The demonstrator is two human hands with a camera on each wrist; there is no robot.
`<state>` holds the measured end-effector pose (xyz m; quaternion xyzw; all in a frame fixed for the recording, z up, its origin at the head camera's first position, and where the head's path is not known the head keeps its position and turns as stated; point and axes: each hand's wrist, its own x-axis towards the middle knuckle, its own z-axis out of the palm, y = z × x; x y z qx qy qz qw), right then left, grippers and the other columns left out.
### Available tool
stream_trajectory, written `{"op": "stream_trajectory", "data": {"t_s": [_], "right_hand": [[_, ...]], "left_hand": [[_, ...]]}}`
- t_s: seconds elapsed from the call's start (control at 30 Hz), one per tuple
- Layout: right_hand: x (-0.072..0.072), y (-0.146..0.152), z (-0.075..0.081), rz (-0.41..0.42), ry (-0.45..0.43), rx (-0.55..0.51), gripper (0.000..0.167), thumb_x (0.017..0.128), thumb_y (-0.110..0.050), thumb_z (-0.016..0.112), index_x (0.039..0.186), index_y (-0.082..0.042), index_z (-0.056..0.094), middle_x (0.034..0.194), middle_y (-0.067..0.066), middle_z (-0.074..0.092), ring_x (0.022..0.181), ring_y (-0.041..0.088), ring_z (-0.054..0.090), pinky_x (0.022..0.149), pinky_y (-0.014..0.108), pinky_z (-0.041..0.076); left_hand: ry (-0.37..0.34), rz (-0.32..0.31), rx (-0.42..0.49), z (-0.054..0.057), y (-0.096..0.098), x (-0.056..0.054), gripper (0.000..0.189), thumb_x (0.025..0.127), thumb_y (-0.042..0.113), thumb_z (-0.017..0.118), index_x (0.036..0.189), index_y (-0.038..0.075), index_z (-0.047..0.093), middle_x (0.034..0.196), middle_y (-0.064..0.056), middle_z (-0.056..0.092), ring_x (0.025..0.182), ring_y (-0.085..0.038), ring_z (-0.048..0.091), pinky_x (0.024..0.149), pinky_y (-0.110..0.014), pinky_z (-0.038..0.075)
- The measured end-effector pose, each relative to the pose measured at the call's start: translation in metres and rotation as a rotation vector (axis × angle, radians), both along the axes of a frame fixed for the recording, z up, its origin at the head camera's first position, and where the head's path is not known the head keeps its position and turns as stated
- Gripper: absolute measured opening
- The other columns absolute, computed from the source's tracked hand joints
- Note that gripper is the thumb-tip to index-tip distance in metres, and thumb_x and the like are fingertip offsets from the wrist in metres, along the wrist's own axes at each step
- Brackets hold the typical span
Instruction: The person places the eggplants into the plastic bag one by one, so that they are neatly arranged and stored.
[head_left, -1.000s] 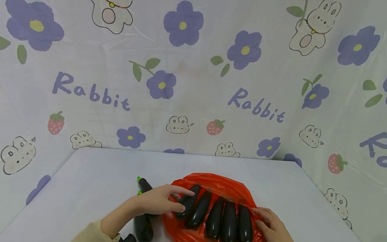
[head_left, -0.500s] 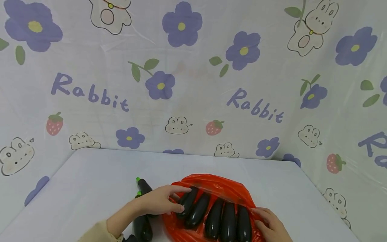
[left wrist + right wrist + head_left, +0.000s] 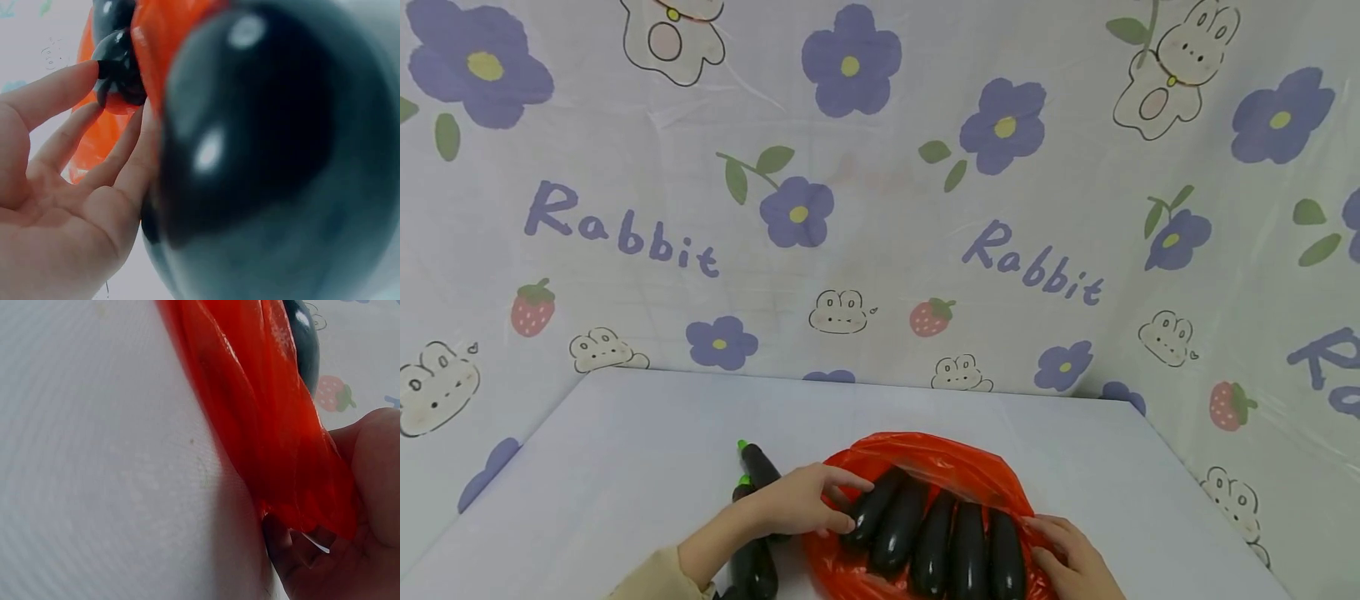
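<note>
Several dark, glossy eggplants lie side by side in an open red plastic bag point(image 3: 947, 457) in the head view. My left hand point(image 3: 803, 502) reaches over the bag's left rim, thumb and fingertips touching the leftmost eggplant point(image 3: 874, 510). Its fingers look fairly straight in the left wrist view, with the thumb against an eggplant's rounded end point(image 3: 117, 51). At the right rim, my right hand point(image 3: 1073, 557) pinches the bag between thumb and fingers. The right wrist view shows the gathered red film point(image 3: 269, 419) in that hand point(image 3: 378, 487).
More eggplants with bright green stem ends point(image 3: 754, 567) lie on the white table point(image 3: 625, 467), left of the bag and partly beneath the left forearm. One eggplant point(image 3: 269, 187) looms close in the left wrist view. A patterned cloth point(image 3: 880, 275) hangs behind the table.
The two leftmost eggplants in the bag have shifted slightly right and closer to the others. My left fingers have drawn from over the leftmost one to its side. My right hand stays put.
</note>
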<state>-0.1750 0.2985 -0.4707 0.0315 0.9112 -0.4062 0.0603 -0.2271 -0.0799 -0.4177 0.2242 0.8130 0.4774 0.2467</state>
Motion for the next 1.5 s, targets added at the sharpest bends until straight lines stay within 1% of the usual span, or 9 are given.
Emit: {"op": "stream_trajectory", "data": {"t_s": [0.23,0.47,0.63,0.87,1.13,1.37,1.43,1.5], "right_hand": [[0.0,0.0,0.0,0.009,0.021,0.008,0.035,0.094,-0.005,0.058,0.129,0.0,0.061,0.127,0.014,0.055,0.114,0.035,0.053,0.092,0.056,0.047],[0.002,0.0,0.001,0.011,0.039,0.002,0.035,0.094,-0.003,0.058,0.128,0.0,0.062,0.126,0.015,0.056,0.115,0.036,0.053,0.092,0.057,0.047],[0.0,-0.001,0.0,0.006,0.03,0.012,0.035,0.093,-0.002,0.058,0.128,0.0,0.062,0.126,0.014,0.056,0.113,0.035,0.054,0.092,0.057,0.047],[-0.002,-0.001,-0.001,0.006,0.018,0.013,0.036,0.092,-0.001,0.057,0.128,0.002,0.061,0.126,0.015,0.056,0.11,0.033,0.055,0.09,0.055,0.049],[-0.001,0.0,0.001,0.018,0.031,0.004,0.037,0.092,0.001,0.057,0.128,0.003,0.061,0.126,0.016,0.056,0.11,0.034,0.055,0.091,0.055,0.049],[-0.002,0.001,-0.001,0.018,0.027,-0.009,0.037,0.093,-0.002,0.057,0.129,0.002,0.061,0.128,0.016,0.055,0.11,0.033,0.055,0.091,0.055,0.049],[-0.001,0.001,-0.002,0.021,0.033,-0.014,0.037,0.093,-0.002,0.057,0.129,0.002,0.061,0.128,0.016,0.055,0.111,0.033,0.055,0.091,0.055,0.049],[-0.001,0.002,-0.003,0.025,0.037,-0.017,0.037,0.093,-0.002,0.057,0.129,0.001,0.061,0.128,0.016,0.055,0.111,0.034,0.055,0.091,0.055,0.049]], "left_hand": [[0.011,0.018,-0.001,-0.004,0.0,0.003,0.046,0.084,0.002,0.075,0.129,0.01,0.066,0.093,-0.006,0.067,0.072,-0.023,0.064,0.072,-0.038,0.057],[0.022,0.021,-0.011,-0.005,0.001,0.003,0.046,0.083,0.002,0.075,0.128,0.011,0.067,0.089,-0.004,0.068,0.077,-0.022,0.063,0.074,-0.039,0.057],[0.048,0.023,-0.015,-0.006,0.0,0.005,0.047,0.082,0.003,0.076,0.128,0.01,0.067,0.089,-0.002,0.068,0.083,-0.021,0.063,0.079,-0.043,0.056],[0.06,0.041,-0.018,-0.006,0.002,0.007,0.048,0.081,0.003,0.078,0.127,0.01,0.067,0.089,-0.003,0.068,0.083,-0.022,0.063,0.081,-0.045,0.056],[0.039,0.067,-0.002,-0.009,-0.001,0.009,0.043,0.082,0.004,0.077,0.123,0.011,0.069,0.092,-0.003,0.069,0.09,-0.024,0.062,0.084,-0.051,0.053],[0.049,0.09,0.014,-0.008,-0.006,0.011,0.041,0.082,0.006,0.078,0.122,0.011,0.07,0.094,-0.002,0.069,0.093,-0.024,0.061,0.083,-0.049,0.054],[0.054,0.099,0.03,-0.007,-0.008,0.013,0.041,0.082,0.007,0.078,0.122,0.01,0.07,0.094,-0.002,0.069,0.093,-0.023,0.061,0.083,-0.049,0.055],[0.06,0.108,0.063,-0.003,-0.012,0.017,0.04,0.083,0.008,0.078,0.122,0.01,0.07,0.096,-0.003,0.069,0.093,-0.024,0.062,0.083,-0.048,0.055]]}}
